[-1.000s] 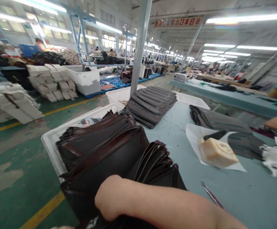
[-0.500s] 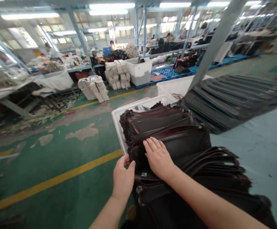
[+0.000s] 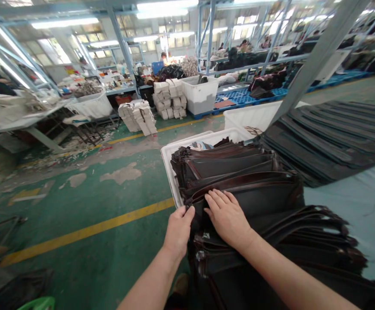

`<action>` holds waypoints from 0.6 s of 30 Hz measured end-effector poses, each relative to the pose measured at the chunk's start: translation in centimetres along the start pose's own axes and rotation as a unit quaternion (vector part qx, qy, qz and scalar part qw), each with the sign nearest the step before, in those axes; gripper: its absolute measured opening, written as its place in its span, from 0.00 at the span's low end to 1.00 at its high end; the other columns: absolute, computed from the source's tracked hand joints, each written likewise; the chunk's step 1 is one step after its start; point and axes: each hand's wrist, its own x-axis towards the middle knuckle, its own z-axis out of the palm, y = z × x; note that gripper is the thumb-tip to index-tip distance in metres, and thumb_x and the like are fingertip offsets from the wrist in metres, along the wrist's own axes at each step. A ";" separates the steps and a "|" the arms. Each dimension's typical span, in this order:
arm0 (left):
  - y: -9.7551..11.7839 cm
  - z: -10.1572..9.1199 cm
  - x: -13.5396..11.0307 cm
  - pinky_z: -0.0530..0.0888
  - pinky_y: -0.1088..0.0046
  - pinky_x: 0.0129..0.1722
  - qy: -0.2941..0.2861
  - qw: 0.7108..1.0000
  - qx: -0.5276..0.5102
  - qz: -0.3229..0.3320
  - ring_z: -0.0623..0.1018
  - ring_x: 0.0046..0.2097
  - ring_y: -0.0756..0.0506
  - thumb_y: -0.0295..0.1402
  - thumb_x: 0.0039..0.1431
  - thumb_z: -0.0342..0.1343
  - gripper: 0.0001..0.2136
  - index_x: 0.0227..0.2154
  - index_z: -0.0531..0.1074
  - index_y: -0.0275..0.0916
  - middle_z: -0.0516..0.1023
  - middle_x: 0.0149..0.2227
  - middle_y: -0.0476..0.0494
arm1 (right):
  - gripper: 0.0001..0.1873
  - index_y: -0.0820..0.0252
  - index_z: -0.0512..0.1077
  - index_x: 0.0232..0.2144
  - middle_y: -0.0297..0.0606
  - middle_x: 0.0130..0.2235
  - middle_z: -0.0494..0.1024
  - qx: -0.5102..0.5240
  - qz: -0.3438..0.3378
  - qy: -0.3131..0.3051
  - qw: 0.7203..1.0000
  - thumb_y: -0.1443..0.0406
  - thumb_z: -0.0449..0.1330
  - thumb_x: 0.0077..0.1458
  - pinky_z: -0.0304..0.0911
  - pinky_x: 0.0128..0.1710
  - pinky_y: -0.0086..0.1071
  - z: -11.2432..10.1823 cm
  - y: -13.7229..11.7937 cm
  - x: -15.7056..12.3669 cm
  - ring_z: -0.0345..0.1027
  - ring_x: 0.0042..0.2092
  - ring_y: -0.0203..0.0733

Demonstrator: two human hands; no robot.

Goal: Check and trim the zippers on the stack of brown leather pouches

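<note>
Stacked dark fabric pieces with brownish edges fill a white plastic bin and rise above its rim. My left hand pinches the near-left corner of one of these dark pieces, thumb on top; its other fingertips are hidden behind the edge. Beside it, my right hand lies flat on the face of the same bundle, fingers stretched out and close together. More dark layers fan out under my right forearm.
At right, a pale blue table bears rows of dark panels. A slanted metal post rises behind the bin. Bundled white pieces stand on the green floor. A person sits at far left.
My left thumb and fingers have closed on the fabric corner. My right hand stays flat on the fabric. The view has turned slightly left.
</note>
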 end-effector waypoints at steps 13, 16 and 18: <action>-1.2 0.8 -3.0 0.63 0.76 0.29 -0.046 0.997 0.054 -0.019 0.65 0.28 0.50 0.38 0.47 0.56 0.10 0.22 0.70 0.34 0.67 0.23 0.51 | 0.19 0.63 0.64 0.47 0.44 0.49 0.68 0.192 -0.032 -0.024 0.981 0.62 0.43 0.58 0.56 0.49 0.38 -0.2 1.5 5.2 0.60 0.50 0.43; -0.7 0.7 -3.0 0.65 0.74 0.35 -0.056 0.997 -0.048 -0.030 0.68 0.33 0.49 0.36 0.48 0.56 0.10 0.33 0.71 0.36 0.71 0.28 0.48 | 0.15 0.62 0.66 0.44 0.44 0.45 0.70 0.229 -0.004 0.096 0.969 0.63 0.46 0.57 0.58 0.48 0.36 -0.5 1.4 3.7 0.62 0.48 0.41; -0.3 0.7 -2.8 0.65 0.73 0.37 -0.049 0.994 -0.094 -0.030 0.69 0.33 0.49 0.36 0.49 0.56 0.12 0.35 0.70 0.35 0.72 0.30 0.47 | 0.12 0.61 0.68 0.40 0.43 0.41 0.72 0.215 -0.021 0.106 0.971 0.64 0.49 0.55 0.59 0.45 0.36 -1.1 1.0 2.1 0.63 0.44 0.41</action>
